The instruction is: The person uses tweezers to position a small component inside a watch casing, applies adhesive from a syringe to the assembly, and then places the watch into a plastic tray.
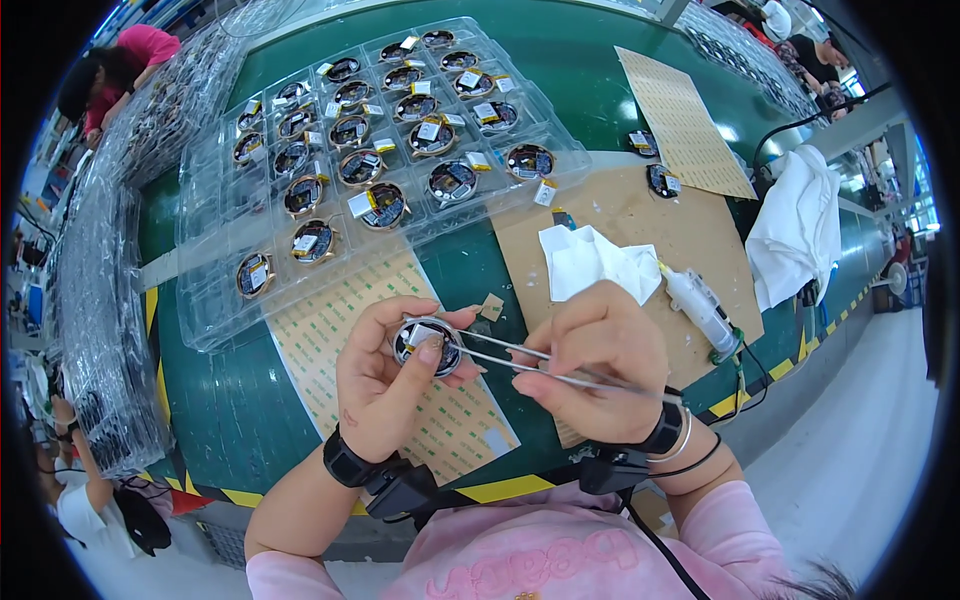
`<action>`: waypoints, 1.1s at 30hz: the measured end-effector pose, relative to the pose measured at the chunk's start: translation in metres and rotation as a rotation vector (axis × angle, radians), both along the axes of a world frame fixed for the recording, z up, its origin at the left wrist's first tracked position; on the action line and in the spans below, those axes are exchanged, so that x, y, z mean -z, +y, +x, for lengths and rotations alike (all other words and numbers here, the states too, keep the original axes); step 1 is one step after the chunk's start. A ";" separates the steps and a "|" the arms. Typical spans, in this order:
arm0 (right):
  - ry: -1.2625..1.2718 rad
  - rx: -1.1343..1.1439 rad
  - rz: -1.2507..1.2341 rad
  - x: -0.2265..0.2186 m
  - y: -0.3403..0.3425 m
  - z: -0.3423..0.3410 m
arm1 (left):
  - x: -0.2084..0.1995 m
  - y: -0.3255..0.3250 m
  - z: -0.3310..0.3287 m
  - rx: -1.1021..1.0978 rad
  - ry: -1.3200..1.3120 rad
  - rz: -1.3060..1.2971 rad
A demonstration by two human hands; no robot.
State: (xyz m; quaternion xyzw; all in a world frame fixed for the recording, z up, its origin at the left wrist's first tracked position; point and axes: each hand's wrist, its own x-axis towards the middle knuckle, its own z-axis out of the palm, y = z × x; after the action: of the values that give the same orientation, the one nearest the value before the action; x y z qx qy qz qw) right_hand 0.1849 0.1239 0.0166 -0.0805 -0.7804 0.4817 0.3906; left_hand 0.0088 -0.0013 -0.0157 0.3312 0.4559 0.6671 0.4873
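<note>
My left hand (385,385) is closed around a round watch case (408,340) with a silvery rim, its thumb pressed on the inside. Dark circuitry and a pale rectangular piece show within the case, partly covered by the thumb. In my right hand (605,360) is a pair of metal tweezers (500,352), pinched between thumb and fingers. The two tips reach the right side of the case; whether they grip anything there is too small to tell. Below the hands lies a sheet of adhesive pieces (455,425), and a small tan scrap (491,307) sits near the left fingertips.
A clear plastic tray (225,215) holding several open watch cases fills the far left. Brown cardboard (700,240) carries a white cloth (590,262), a glue syringe (700,310) and loose watch parts (662,181). Another adhesive sheet (685,120) lies behind. Stacked clear trays (100,290) stand left; other people work beyond.
</note>
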 end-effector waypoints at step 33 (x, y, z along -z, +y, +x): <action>-0.135 -0.025 0.469 -0.001 -0.003 -0.002 | 0.005 0.000 0.006 0.008 0.158 0.046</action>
State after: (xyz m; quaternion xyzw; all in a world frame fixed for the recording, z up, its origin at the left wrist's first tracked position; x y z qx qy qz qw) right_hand 0.1832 0.1205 0.0173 -0.0100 -0.8961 0.2858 0.3394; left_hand 0.0145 -0.0017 -0.0205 0.3957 0.4764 0.6471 0.4447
